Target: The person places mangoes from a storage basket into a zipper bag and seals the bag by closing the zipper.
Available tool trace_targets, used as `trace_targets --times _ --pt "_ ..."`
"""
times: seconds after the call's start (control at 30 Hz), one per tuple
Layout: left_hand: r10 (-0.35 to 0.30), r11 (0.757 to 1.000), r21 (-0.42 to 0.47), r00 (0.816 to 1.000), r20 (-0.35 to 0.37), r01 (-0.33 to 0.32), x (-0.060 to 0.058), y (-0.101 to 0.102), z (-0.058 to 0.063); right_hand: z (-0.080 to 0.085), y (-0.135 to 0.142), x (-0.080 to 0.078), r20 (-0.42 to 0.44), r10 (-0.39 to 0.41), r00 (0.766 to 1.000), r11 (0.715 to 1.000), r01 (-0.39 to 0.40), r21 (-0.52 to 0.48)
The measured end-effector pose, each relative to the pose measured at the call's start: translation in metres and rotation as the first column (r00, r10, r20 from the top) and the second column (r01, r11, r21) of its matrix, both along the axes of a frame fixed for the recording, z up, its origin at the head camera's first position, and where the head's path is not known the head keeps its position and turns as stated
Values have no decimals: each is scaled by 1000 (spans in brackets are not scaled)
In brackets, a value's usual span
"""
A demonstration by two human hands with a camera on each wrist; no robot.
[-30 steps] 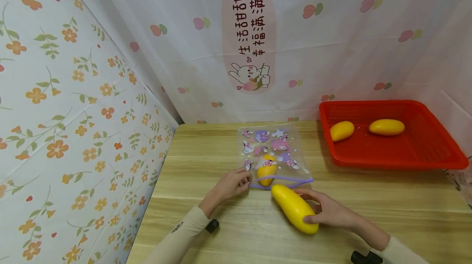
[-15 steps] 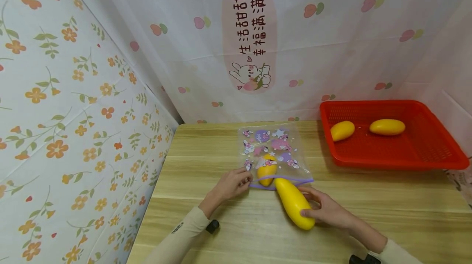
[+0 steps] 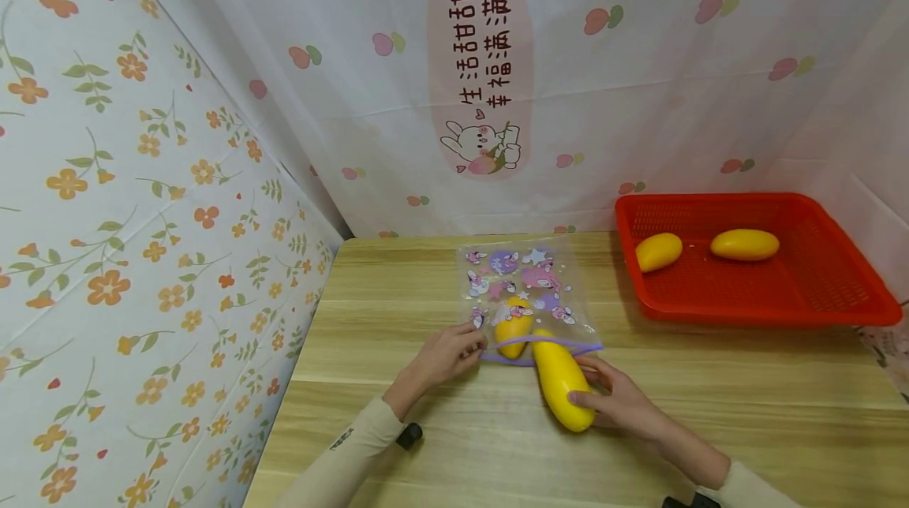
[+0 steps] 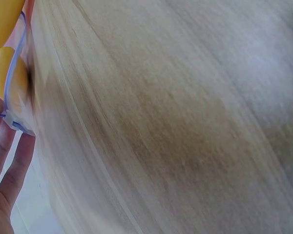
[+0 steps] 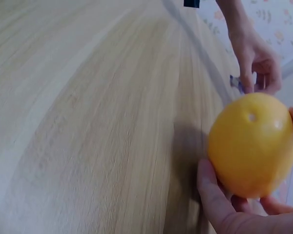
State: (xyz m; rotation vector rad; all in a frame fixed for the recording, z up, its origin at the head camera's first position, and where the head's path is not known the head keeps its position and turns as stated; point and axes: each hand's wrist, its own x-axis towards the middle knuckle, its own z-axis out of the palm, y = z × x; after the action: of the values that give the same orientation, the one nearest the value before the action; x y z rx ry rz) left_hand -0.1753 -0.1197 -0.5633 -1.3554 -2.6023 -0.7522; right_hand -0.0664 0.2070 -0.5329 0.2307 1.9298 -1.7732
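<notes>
My right hand (image 3: pixel 621 401) grips a long yellow mango (image 3: pixel 561 386) by its near end, with the thumb on one side and fingers on the other. Its far tip is inside the mouth of a clear zip bag (image 3: pixel 578 303) printed with cartoon figures. Another mango (image 3: pixel 513 330) lies inside the bag near the opening. At the bag's left corner, my left hand (image 3: pixel 447 352) pinches the purple zip edge; the left wrist view shows the fingers (image 4: pixel 20 163) at the white slider (image 4: pixel 12 119). In the right wrist view, the held mango (image 5: pixel 254 146) shows its rounded end.
A red plastic basket (image 3: pixel 767 315) stands at the back right of the wooden table (image 3: pixel 398 279). Two yellow mangoes lie in it, one at its left wall (image 3: pixel 659 252) and one farther right (image 3: pixel 744 244). Patterned curtains hang behind and to the left.
My right hand has moved forward and left with the mango, whose tip has gone from in front of the bag to inside its mouth. My left hand has stayed at the bag's corner.
</notes>
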Motion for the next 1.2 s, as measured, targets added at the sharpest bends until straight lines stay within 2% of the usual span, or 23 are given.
trace_targets --times 0.1,0.4,0.73,1.0,1.2 --pt "2 1000 -6 1000 1 -2 0 0 -1 0 -5 0 13 -44 999 999 44 -5" --pt "10 1000 -27 1000 -1 -10 1 1 0 2 -20 -3 21 -108 994 994 107 14" --pt "1 1000 -28 1000 11 -1 1 1 1 3 -34 -6 7 -220 976 975 219 47" --pt "0 999 -42 1000 6 0 1 1 3 2 -41 -10 -54 -235 971 956 241 165" --pt "6 998 -57 1000 15 -5 2 2 5 4 -41 -9 -50 -235 971 956 240 168"
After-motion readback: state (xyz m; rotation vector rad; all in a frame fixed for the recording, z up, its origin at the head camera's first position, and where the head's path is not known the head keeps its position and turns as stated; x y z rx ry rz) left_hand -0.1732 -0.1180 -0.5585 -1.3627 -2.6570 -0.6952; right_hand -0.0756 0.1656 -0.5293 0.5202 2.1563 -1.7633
